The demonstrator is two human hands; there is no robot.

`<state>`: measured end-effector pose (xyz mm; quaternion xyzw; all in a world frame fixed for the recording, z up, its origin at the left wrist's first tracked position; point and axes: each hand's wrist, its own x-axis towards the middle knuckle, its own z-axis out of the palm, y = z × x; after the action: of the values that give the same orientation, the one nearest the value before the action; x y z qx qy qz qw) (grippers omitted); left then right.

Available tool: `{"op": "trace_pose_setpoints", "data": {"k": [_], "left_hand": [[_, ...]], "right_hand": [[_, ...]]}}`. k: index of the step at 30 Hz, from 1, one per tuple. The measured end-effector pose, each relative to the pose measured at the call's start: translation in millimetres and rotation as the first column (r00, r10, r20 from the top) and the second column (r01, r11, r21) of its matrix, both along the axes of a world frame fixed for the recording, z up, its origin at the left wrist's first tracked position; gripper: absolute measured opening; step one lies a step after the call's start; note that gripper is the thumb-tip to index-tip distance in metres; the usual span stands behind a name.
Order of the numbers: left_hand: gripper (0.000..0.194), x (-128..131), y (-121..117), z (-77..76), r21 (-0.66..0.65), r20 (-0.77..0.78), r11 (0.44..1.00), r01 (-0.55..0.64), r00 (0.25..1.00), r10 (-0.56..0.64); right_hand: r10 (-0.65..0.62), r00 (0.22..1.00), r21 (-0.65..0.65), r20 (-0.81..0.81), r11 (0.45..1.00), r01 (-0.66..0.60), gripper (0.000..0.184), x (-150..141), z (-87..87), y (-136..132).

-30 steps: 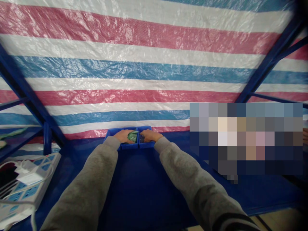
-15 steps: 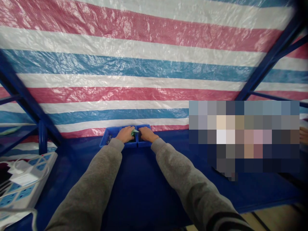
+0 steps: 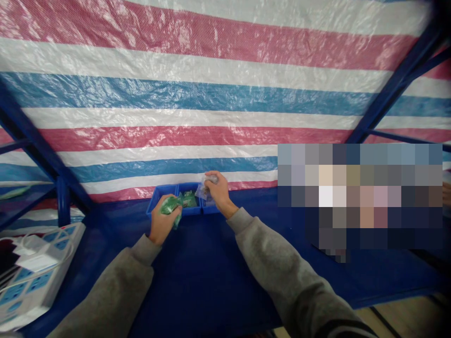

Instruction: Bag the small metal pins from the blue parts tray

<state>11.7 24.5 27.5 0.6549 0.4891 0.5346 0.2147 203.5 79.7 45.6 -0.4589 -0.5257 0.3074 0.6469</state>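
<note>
My left hand (image 3: 164, 220) is closed around a green plastic packet (image 3: 170, 205), held just in front of the blue bins. Pinched in my right hand (image 3: 219, 190) is a small clear plastic bag (image 3: 204, 188), raised above the right bin; what it contains is too small to make out. Three blue bins stand side by side at the back of the table: the left bin (image 3: 154, 199), the middle bin (image 3: 192, 211) and the right bin (image 3: 207, 210). More green packets (image 3: 190, 198) lie in the middle one. My right hand and the clear bag partly hide the right bin.
The bins rest on a dark blue table (image 3: 211, 272) against a striped plastic sheet (image 3: 197, 112). A white power strip (image 3: 45, 281) with a plugged-in charger and cables lies at the left. A pixelated area covers the right side. Blue frame posts (image 3: 394, 89) slant at both sides.
Both hands were down in the bins. My left hand has come out toward me and left with a green packet; my right hand has lifted a clear bag out of the right bin.
</note>
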Motion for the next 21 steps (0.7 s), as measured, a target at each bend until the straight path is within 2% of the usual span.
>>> {"op": "trace_pose_setpoints", "data": {"k": [2, 4, 8, 11, 14, 17, 21], "left_hand": [[0.036, -8.4, -9.5, -14.4, -0.124, 0.040, 0.990, 0.061, 0.998, -0.056], [0.039, -13.7, -14.5, -24.5, -0.205, 0.002, 0.971, 0.126, 0.992, -0.129], [0.048, -15.0, -18.2, -29.5, -0.217, -0.063, 0.969, 0.120, 0.989, -0.136], [0.056, -13.4, -20.6, -28.5, -0.231, -0.152, 0.967, 0.108, 0.978, -0.146], [0.053, -14.0, -24.6, -31.1, -0.174, -0.314, 0.976, 0.132, 0.932, -0.182], [0.044, -17.6, -30.9, -36.6, -0.086, -0.504, 0.982, 0.167, 0.843, -0.188], [0.050, -26.2, -39.6, -42.1, -0.071, -0.712, 0.979, 0.191, 0.678, -0.184]], "right_hand": [[0.028, 1.000, 0.037, 0.004, 0.999, -0.028, 0.027, -11.5, -7.3, -19.2], [0.060, 0.997, 0.049, 0.058, 0.997, -0.063, 0.024, -21.0, -18.0, -39.0], [0.111, 0.954, 0.058, 0.280, 0.990, -0.132, 0.029, -26.7, -39.0, -68.5], [0.169, 0.863, 0.048, 0.476, 0.975, -0.218, 0.039, -21.9, -49.8, -82.1], [0.223, 0.749, 0.001, 0.624, 0.958, -0.285, 0.050, -15.1, -57.3, -94.7], [0.241, 0.611, -0.058, 0.754, 0.951, -0.304, 0.061, -9.5, -62.6, -106.5], [0.256, 0.449, -0.111, 0.856, 0.939, -0.324, 0.070, -5.4, -67.8, -114.4]]}}
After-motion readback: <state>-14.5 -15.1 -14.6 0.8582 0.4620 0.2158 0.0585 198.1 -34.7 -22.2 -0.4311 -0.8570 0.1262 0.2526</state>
